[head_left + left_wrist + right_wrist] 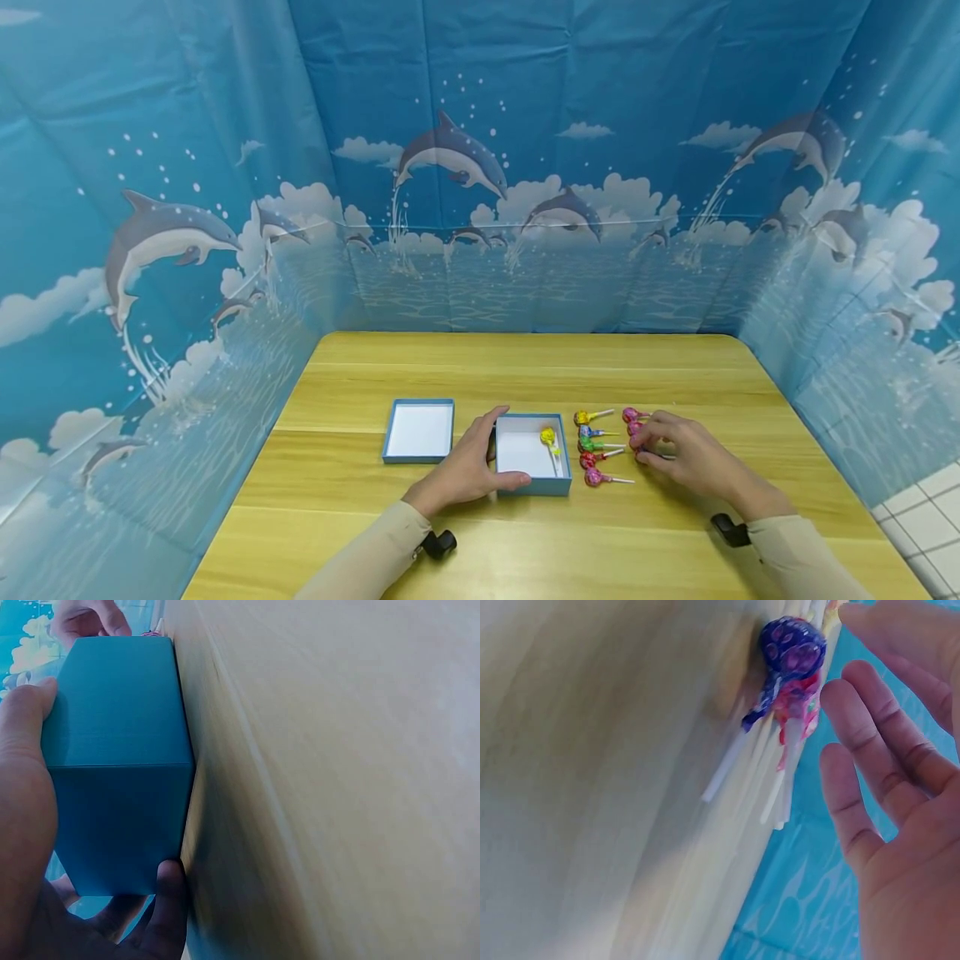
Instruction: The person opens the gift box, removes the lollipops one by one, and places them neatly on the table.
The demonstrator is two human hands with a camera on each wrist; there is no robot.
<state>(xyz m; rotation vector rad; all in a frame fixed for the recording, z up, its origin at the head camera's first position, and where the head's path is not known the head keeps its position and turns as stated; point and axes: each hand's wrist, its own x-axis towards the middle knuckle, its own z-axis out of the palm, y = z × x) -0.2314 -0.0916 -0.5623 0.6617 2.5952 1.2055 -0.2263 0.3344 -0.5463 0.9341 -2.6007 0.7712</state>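
My left hand (467, 468) grips a small blue box (536, 486) by its left side, thumb at the front and fingers towards the back. Inside the white-lined box lies a yellow lollipop (548, 437). My right hand (697, 462) hovers over the right-hand column of lollipops, its fingers loosely bent and partly hiding them. In the right wrist view, a purple-wrapped lollipop (793, 651) lies near the fingertips, apart from them, with a pink one (804, 694) behind it. Between box and right hand runs another column: yellow (582, 417), blue (586, 432), green (587, 445), red (588, 460) and pink (594, 477) lollipops.
A matching blue lid (418, 431) lies with its white inside facing up, left of the box. Everything stands on a yellow wood-grain table (525, 367). Blue dolphin-print curtains (480, 275) border its back and sides. Each wrist wears a black device (438, 544).
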